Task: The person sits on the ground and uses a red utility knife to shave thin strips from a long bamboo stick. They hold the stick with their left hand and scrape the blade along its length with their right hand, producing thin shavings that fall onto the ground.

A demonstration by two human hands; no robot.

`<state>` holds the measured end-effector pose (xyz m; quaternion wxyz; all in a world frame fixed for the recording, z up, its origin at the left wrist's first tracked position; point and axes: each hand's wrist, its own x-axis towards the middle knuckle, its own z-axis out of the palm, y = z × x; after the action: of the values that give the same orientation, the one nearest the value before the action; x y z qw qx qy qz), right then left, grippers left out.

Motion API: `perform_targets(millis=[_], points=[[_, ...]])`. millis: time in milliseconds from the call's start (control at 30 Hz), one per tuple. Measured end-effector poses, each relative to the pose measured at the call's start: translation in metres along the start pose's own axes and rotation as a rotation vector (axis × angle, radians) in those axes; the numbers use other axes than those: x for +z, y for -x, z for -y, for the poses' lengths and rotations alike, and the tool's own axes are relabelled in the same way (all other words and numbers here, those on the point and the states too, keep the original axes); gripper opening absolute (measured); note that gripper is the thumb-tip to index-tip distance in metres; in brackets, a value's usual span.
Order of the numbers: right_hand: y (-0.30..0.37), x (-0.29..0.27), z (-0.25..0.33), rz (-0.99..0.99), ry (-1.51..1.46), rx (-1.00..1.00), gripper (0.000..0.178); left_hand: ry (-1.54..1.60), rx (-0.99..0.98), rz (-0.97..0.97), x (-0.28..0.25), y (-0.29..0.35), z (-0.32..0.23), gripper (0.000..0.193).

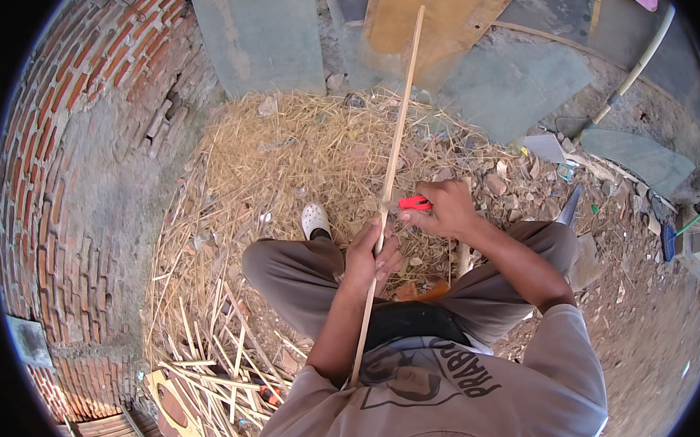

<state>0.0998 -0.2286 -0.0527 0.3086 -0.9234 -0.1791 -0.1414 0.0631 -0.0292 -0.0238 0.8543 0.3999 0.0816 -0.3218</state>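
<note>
Long pale strip (395,151) slants up and away from your shirt front, between your knees, far end over the shavings and beyond toward an orange-brown board (427,32). Your left hand (372,253) closes round it below mid-length. Your right hand (444,208) grips a red-handled tool (415,204), its working end right at the strip; contact unclear. Light shavings (276,159) litter the ground past your white clog (314,219). Cut strips (235,371) heap at lower left, near a brick wall (66,233)
</note>
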Motion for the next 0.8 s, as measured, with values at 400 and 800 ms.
perform_targets(millis=[400, 800], points=[[-0.022, -0.019, -0.035, -0.103, 0.186, 0.173, 0.064, -0.105, -0.057, 0.081, 0.007, 0.009, 0.016, 0.035], [-0.039, -0.046, -0.086, -0.252, 0.247, 0.370, 0.069, -0.468, 0.053, 0.165, 0.002, 0.048, 0.030, 0.030]])
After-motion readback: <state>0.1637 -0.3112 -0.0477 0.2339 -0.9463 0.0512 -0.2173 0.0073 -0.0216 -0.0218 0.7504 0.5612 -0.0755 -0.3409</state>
